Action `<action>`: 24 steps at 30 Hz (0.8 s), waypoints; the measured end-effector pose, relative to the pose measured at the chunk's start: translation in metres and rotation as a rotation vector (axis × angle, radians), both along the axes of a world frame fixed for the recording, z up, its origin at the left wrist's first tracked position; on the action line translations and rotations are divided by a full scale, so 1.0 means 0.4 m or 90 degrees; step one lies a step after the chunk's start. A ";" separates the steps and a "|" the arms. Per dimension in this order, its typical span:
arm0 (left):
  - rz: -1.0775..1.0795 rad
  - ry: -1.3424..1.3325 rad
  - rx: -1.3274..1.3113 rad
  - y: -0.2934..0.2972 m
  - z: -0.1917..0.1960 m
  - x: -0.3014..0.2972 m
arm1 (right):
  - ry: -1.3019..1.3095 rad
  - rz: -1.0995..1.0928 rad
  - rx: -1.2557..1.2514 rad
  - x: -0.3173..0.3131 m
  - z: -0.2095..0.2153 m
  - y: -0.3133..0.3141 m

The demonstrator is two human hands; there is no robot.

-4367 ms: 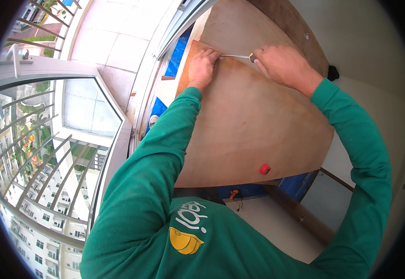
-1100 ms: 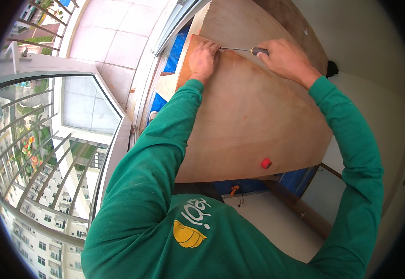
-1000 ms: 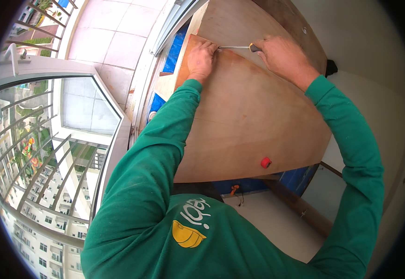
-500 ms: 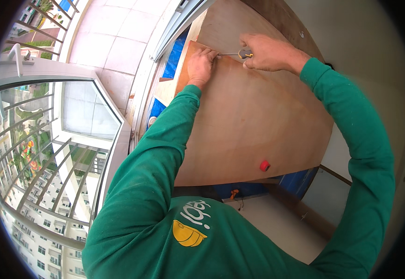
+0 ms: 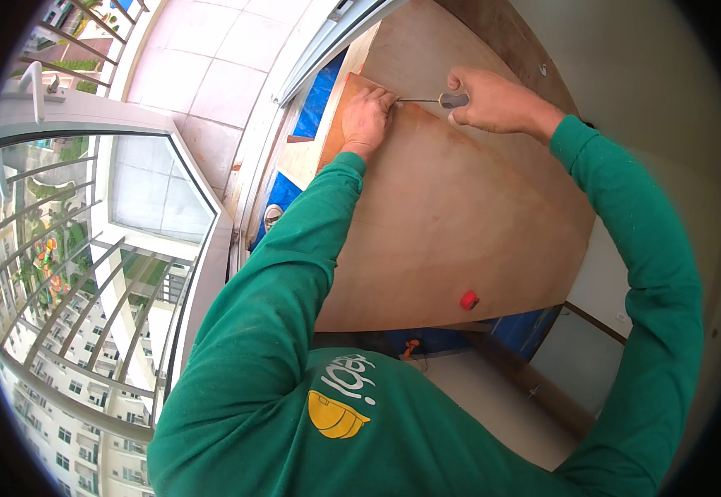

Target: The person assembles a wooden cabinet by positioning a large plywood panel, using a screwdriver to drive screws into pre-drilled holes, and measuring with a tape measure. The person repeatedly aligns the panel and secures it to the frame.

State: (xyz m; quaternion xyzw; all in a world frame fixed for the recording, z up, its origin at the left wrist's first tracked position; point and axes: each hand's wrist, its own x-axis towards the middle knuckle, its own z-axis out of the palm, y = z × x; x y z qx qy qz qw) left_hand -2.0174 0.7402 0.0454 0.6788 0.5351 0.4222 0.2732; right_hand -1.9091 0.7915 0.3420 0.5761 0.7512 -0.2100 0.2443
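My right hand (image 5: pixel 497 101) grips a screwdriver (image 5: pixel 453 100) by its dark and yellow handle. The thin shaft points left, its tip close to the fingertips of my left hand (image 5: pixel 366 118). Those left fingers are pinched together at the upper left edge of a large brown plywood sheet (image 5: pixel 451 215). What they hold, if anything, is too small to make out. A second wooden panel (image 5: pixel 427 50) lies beyond the sheet's far edge.
A small red object (image 5: pixel 469 300) rests on the plywood near its front edge. Blue sheeting (image 5: pixel 317 98) shows beside the door track. To the left is an open glazed door (image 5: pixel 162 190), with railings beyond. An orange item (image 5: pixel 411 346) lies below the plywood.
Both hands and the screwdriver appear slightly farther right in the picture, as the whole view has shifted. My right fingers sit differently about the handle, showing more of its dark part.
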 end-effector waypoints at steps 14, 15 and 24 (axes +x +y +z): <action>0.007 0.015 -0.012 -0.001 0.005 0.001 | -0.042 -0.120 -0.078 0.052 -0.036 0.030; 0.006 0.007 0.006 -0.001 0.004 0.001 | -0.017 0.117 0.032 0.069 -0.038 0.008; 0.012 0.016 0.014 -0.008 -0.010 0.013 | -0.079 -0.498 -0.253 0.015 -0.025 0.043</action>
